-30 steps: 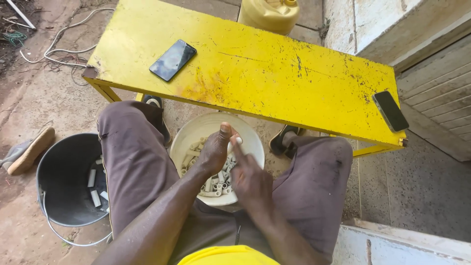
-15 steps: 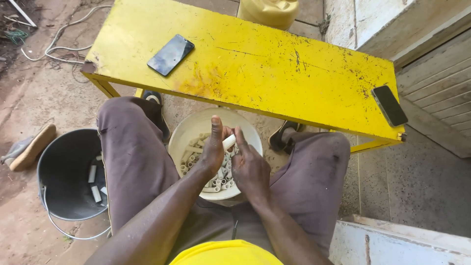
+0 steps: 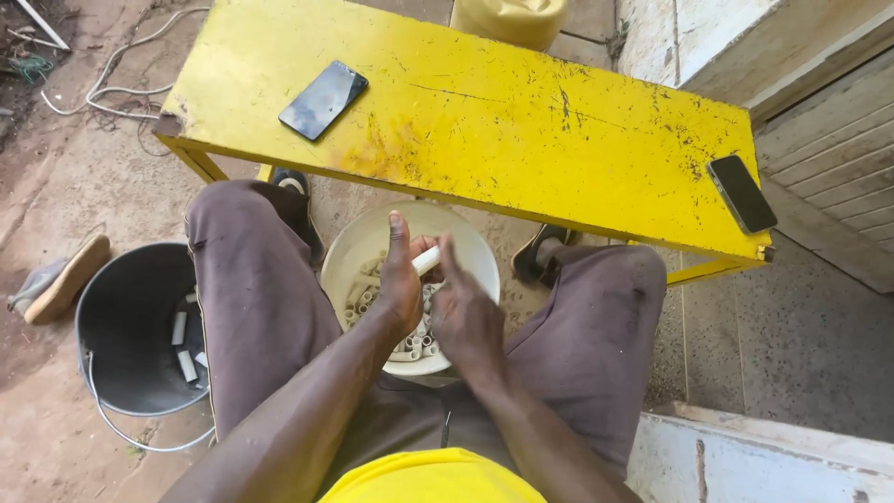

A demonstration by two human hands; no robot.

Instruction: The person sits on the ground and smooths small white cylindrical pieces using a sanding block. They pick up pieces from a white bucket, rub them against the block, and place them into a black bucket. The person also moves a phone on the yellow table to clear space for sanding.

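Between my knees stands a white bucket with several short white tube pieces in it. Above it my left hand and my right hand are held together, fingers pointing away from me. A short white tube piece is pinched between them at the fingertips. Which hand carries most of the grip I cannot tell; both touch it.
A yellow metal bench stands in front of me with a dark phone at its left and another phone at its right edge. A black bucket with a few white pieces sits left of my leg. A yellow jerrycan stands behind the bench.
My hands have stayed over the white bucket and shifted slightly, working the white piece between them; the piece now sticks out at the fingertips.
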